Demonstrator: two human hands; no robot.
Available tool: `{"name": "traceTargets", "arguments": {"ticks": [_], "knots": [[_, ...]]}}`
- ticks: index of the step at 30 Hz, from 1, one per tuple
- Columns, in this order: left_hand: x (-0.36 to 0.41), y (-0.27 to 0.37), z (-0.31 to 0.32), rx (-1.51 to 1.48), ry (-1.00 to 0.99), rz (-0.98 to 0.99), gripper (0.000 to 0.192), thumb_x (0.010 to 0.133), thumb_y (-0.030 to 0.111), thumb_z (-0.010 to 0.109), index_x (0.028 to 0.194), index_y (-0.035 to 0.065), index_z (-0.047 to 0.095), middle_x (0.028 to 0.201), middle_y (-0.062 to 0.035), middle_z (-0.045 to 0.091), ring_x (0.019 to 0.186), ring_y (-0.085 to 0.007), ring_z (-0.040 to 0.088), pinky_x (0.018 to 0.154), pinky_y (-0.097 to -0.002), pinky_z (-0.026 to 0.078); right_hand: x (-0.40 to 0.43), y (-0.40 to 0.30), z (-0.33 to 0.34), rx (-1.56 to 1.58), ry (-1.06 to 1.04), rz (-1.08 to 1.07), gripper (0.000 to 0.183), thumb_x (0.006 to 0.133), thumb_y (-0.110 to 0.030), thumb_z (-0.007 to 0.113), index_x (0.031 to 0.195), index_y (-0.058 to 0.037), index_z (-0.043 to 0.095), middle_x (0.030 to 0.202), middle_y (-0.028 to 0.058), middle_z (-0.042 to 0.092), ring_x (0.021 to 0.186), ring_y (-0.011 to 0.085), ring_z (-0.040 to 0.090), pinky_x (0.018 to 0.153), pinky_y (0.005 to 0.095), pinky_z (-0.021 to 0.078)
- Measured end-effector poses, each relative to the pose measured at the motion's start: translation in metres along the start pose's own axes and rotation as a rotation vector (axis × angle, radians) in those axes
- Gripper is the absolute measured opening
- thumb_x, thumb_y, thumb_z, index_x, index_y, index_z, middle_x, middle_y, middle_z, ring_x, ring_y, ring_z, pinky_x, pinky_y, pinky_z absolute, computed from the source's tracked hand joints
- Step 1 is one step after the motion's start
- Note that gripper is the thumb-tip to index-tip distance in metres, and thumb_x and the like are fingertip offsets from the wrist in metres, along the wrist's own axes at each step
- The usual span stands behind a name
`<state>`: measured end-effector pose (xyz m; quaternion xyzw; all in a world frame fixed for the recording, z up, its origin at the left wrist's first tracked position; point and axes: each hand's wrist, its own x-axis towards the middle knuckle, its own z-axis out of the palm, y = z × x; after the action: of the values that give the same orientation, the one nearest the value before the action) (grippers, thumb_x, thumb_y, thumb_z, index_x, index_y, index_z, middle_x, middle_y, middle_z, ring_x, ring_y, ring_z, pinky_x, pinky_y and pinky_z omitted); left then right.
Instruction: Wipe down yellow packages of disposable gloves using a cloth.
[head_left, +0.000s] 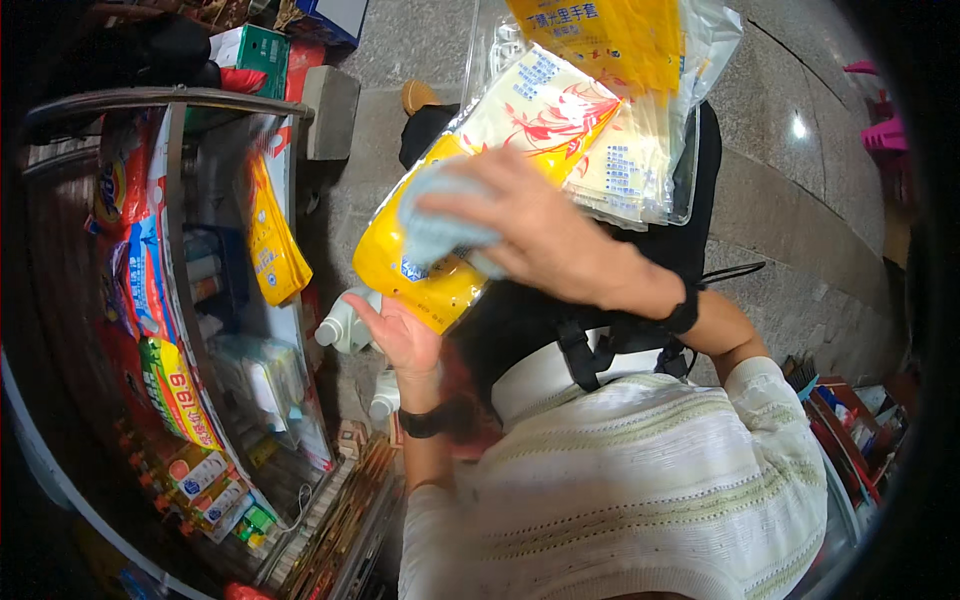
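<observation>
A flat yellow-and-white plastic packet (450, 305) with red floral print lies slantwise before me. My left hand (409, 337) supports its lower end from beneath, palm up, with the thumb apart and the fingers hidden under it. My right hand (536, 225), slightly blurred, holds a bunched light blue cloth (442, 214) against the packet's yellow face. Beyond it, a stack of similar packets (622, 176) rests over my lap on a clear plastic tray or sheet (686, 202). More yellow packets (600, 37) lie on top at the far end.
At the left stands a metal shelf rack (176, 225) with bagged goods (176, 390) and hanging yellow packets (274, 247). White bottles (349, 330) stand on the floor near my left hand. A stone block (330, 112) is beside the rack. Pink plastic items (885, 135) are far right.
</observation>
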<state>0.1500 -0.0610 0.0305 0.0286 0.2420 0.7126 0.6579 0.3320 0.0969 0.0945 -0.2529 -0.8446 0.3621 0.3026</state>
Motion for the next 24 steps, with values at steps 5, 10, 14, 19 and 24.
{"name": "traceTargets", "arguments": {"ticks": [5,10,14,19,24], "knots": [[-0.007,-0.009,-0.023,0.336,0.376,0.084,0.056,0.102,0.045,0.042,0.145,0.0098,0.038,0.145,-0.0086,0.045,0.132,-0.0280,0.044,0.112,-0.0477,0.032,-0.012,0.003,0.068,-0.160,-0.134,-0.293,0.045,0.077,-0.016,0.066,0.121,-0.0217,0.062,0.126,0.0085,0.052,0.109,0.0306,0.051,0.091,0.0444,0.0429],[-0.018,0.001,0.005,0.164,0.422,-0.091,0.057,0.101,0.045,0.043,0.146,0.0099,0.034,0.146,-0.0091,0.044,0.133,-0.0275,0.043,0.111,-0.0481,0.033,-0.012,0.035,0.052,-0.474,-0.113,0.024,0.043,0.078,-0.020,0.066,0.120,-0.0252,0.062,0.120,0.0047,0.055,0.107,0.0287,0.051,0.083,0.0424,0.0427],[-0.031,0.011,0.001,0.212,0.401,-0.117,0.056,0.101,0.045,0.045,0.145,0.0117,0.037,0.146,-0.0076,0.044,0.131,-0.0267,0.045,0.110,-0.0472,0.034,-0.012,0.054,0.034,-0.516,-0.063,0.107,0.046,0.074,-0.020,0.071,0.120,-0.0244,0.063,0.119,0.0049,0.056,0.103,0.0301,0.052,0.081,0.0409,0.0461],[-0.040,0.018,-0.014,0.247,0.429,-0.089,0.053,0.101,0.043,0.045,0.143,0.0117,0.041,0.144,-0.0070,0.047,0.130,-0.0264,0.046,0.109,-0.0465,0.035,-0.014,0.087,0.018,-0.553,0.005,0.256,0.044,0.075,-0.016,0.071,0.118,-0.0229,0.065,0.114,0.0081,0.060,0.097,0.0334,0.056,0.076,0.0434,0.0512],[-0.044,0.026,-0.028,0.285,0.423,-0.090,0.052,0.101,0.043,0.047,0.142,0.0117,0.042,0.143,-0.0069,0.048,0.128,-0.0258,0.048,0.108,-0.0464,0.037,-0.035,0.134,-0.009,-0.680,0.016,0.406,0.034,0.075,-0.013,0.067,0.107,-0.0217,0.069,0.104,0.0064,0.060,0.103,0.0342,0.054,0.079,0.0466,0.0492]]}}
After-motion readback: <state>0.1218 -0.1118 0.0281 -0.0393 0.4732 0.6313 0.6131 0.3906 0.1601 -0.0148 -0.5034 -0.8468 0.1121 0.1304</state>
